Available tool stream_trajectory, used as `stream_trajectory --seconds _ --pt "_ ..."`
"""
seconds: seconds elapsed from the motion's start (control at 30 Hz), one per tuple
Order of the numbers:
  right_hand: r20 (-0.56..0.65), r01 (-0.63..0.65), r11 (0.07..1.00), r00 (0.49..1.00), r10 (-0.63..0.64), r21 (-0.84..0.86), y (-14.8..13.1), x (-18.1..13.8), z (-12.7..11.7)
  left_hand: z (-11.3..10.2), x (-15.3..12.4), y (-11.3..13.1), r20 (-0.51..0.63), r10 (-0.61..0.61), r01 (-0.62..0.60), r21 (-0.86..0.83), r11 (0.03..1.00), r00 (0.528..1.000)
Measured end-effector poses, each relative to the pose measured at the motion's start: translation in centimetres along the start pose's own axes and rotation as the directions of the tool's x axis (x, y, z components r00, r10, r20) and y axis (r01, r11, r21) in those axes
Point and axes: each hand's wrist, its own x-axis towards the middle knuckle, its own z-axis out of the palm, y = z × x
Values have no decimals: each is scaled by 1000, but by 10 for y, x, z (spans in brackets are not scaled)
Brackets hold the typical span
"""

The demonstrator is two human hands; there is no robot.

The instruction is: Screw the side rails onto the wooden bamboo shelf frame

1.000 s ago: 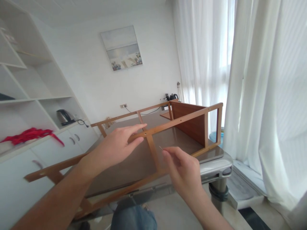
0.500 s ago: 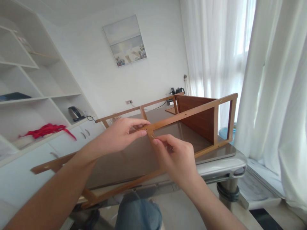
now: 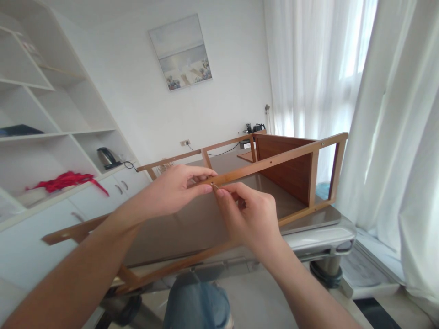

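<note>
A brown wooden frame point(image 3: 247, 170) with rails and crosspieces lies on its side on the table point(image 3: 192, 228). My left hand point(image 3: 178, 185) grips its upper rail, fingers behind and thumb in front, beside a small hole. Just to the right of that hole, my right hand point(image 3: 248, 205) pinches a small thin screw-like piece point(image 3: 215, 186) between thumb and forefinger. The tip of the piece points at the hole; whether it has entered I cannot tell. A darker wooden panel point(image 3: 284, 160) stands at the frame's right end.
White shelves point(image 3: 65, 135) on the left hold a kettle point(image 3: 107, 157) and red cloth point(image 3: 66, 182). White curtains point(image 3: 308, 68) hang on the right. My knee in jeans point(image 3: 197, 304) is below the table edge. A black pot point(image 3: 259, 127) stands behind the panel.
My right hand has raised the thin piece from below the rail up to the hole. My left hand keeps its grip on the rail. The view has shifted slightly.
</note>
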Motion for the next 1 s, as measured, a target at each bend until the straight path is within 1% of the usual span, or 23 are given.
stream_trajectory --seconds 0.17,0.27,0.43,0.53,0.73,0.83,1.0 --pt "-4 8 999 1000 -8 -48 2 1 1 -1 1 2 37 7 -6 -32 999 999" --pt "-11 25 996 1000 -26 -88 3 1 1 -1 1 1 41 14 -12 -36 999 999" --pt "-9 61 988 998 -63 -142 -1 4 2 -1 2 1 61 52 -47 -77 996 997" --pt "6 75 976 997 -76 -205 -6 8 2 -1 2 4 90 61 -50 -129 990 994" --pt "49 120 930 993 -110 -349 -14 16 4 -2 2 6 93 93 -77 -155 985 991" --pt "42 113 930 994 -105 -350 -17 19 5 -2 3 5 100 122 -104 -168 980 987" --pt "71 123 953 992 -108 -276 -16 22 4 -4 4 6 114 142 -126 -139 982 983"
